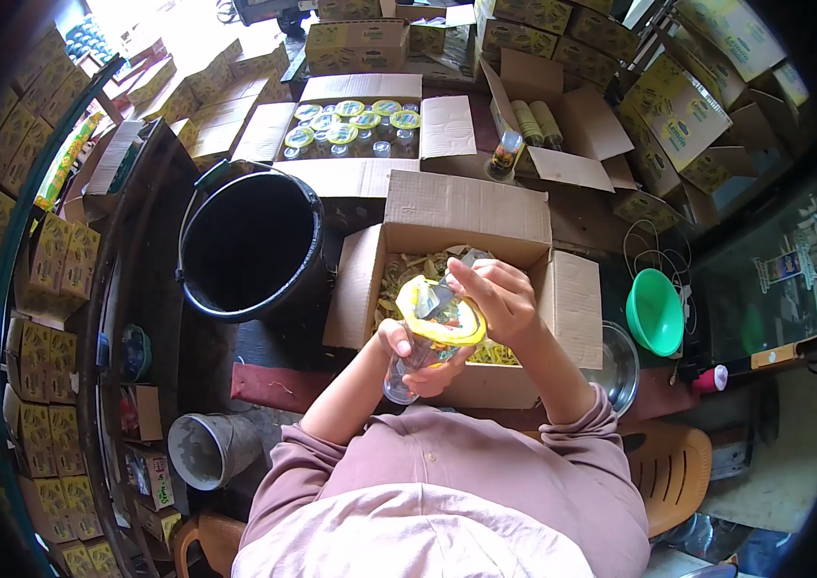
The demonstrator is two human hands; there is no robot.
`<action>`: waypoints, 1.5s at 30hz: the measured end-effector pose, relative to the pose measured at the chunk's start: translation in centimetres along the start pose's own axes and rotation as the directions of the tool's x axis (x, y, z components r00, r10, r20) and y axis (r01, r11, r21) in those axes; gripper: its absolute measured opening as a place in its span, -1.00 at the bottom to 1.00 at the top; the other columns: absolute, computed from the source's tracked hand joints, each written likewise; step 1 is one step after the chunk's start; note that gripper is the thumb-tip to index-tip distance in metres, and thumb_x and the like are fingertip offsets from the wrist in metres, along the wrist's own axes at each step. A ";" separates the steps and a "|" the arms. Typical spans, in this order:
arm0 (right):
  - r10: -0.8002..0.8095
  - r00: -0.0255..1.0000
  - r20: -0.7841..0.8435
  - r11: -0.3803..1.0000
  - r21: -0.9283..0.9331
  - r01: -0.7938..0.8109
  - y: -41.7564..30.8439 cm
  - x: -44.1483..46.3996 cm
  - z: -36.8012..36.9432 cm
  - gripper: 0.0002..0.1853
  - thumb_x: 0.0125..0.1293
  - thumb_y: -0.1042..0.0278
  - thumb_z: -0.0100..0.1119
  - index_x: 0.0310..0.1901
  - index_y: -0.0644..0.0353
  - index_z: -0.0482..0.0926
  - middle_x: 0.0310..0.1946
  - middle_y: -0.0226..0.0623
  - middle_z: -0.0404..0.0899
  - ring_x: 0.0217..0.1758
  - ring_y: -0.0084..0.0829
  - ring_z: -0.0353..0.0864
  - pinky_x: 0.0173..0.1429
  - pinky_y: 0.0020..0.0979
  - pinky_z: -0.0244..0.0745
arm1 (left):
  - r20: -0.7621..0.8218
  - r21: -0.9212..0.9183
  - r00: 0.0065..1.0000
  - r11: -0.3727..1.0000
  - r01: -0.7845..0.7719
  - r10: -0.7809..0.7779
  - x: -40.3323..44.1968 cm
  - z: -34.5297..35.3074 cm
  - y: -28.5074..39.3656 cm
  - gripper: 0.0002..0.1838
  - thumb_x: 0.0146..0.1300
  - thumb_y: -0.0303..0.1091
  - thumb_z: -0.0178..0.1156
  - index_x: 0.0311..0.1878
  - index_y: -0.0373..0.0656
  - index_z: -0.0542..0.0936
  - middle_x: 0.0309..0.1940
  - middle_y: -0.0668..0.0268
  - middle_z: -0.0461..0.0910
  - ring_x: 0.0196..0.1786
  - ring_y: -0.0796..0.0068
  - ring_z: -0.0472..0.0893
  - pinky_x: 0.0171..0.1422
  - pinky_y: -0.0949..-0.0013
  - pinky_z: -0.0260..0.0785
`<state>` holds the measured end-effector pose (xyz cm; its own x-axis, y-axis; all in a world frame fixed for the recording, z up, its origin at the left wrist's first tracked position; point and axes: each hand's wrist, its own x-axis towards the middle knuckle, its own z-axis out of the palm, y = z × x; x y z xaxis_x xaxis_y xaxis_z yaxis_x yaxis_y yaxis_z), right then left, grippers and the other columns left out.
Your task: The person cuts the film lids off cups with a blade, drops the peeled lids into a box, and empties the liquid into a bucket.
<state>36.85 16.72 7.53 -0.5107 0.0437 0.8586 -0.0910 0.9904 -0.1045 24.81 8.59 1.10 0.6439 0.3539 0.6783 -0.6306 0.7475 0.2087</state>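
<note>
A clear plastic jar with a yellow ring around its top is held tilted over an open cardboard box. My left hand wraps round the jar's body from below. Raised at the jar's upper right, my right hand has its fingers bent together; a small greyish thing shows by them at the mouth, too unclear to name. Inside the box lie many yellow-green pieces, partly hidden by the hands and jar.
Left stands a black bucket, with a grey bucket below it. Behind is a box of lidded jars. A green bowl and a steel bowl sit right. A jar stands beside another open box.
</note>
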 end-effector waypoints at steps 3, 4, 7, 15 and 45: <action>-0.020 0.999 -0.027 1.000 0.021 0.021 0.0 0.1 0.2 -0.46 -0.16 0.55 0.24 0.00 0.33 0.50 -0.49 -0.34 0.53 -0.49 -0.49 0.49 -0.39 -0.46 0.46 | 0.142 -0.127 0.990 0.992 0.003 0.015 0.8 -0.2 -0.3 -0.38 -0.04 -0.29 0.24 0.03 -0.41 0.22 -0.50 0.12 0.44 -0.61 0.42 0.43 -0.55 0.42 0.26; -0.027 0.999 -0.040 0.999 0.026 0.028 0.1 0.2 0.3 -0.48 -0.16 0.54 0.24 -0.01 0.32 0.51 -0.49 -0.35 0.53 -0.48 -0.49 0.50 -0.38 -0.46 0.46 | 0.171 -0.161 0.985 0.987 0.007 0.021 1.0 -0.3 -0.3 -0.39 -0.03 -0.29 0.24 0.03 -0.41 0.22 -0.50 0.12 0.44 -0.60 0.42 0.44 -0.55 0.42 0.26; -0.043 0.997 -0.071 0.999 0.028 0.045 0.1 0.4 0.7 -0.53 -0.15 0.53 0.25 -0.07 0.27 0.54 -0.48 -0.36 0.54 -0.46 -0.49 0.52 -0.35 -0.46 0.48 | 0.244 -0.236 0.969 0.972 0.019 0.041 1.7 -0.3 -0.7 -0.39 -0.03 -0.29 0.25 0.02 -0.40 0.22 -0.50 0.13 0.44 -0.60 0.42 0.45 -0.55 0.42 0.27; 0.088 0.986 -0.140 0.996 0.040 -0.083 0.3 0.1 0.6 -0.80 -0.14 0.59 0.27 -0.38 0.19 0.59 -0.50 -0.34 0.56 -0.45 -0.39 0.54 -0.32 -0.44 0.50 | 0.218 -0.232 0.974 0.973 -0.014 0.066 1.7 0.0 -1.0 -0.40 -0.01 -0.27 0.25 -0.01 -0.38 0.20 -0.52 0.16 0.45 -0.60 0.45 0.48 -0.54 0.42 0.31; 0.820 0.573 0.014 0.549 0.263 -0.793 -0.6 -3.4 -1.6 -0.81 0.01 0.62 0.25 -0.28 0.23 0.59 -0.47 -0.34 0.55 -0.40 -0.58 0.55 -0.34 -0.58 0.45 | -0.012 0.767 0.479 -0.299 0.567 0.878 -0.7 5.7 1.6 -0.29 -0.17 -0.48 0.41 0.10 -0.19 0.28 -0.04 0.28 0.35 0.01 0.47 0.45 0.10 0.40 0.37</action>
<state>40.04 16.21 5.52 -0.3791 0.8349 0.3989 0.1300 0.4749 -0.8704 20.82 6.34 5.00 -0.2398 0.8323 0.4997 0.2215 -0.4543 0.8629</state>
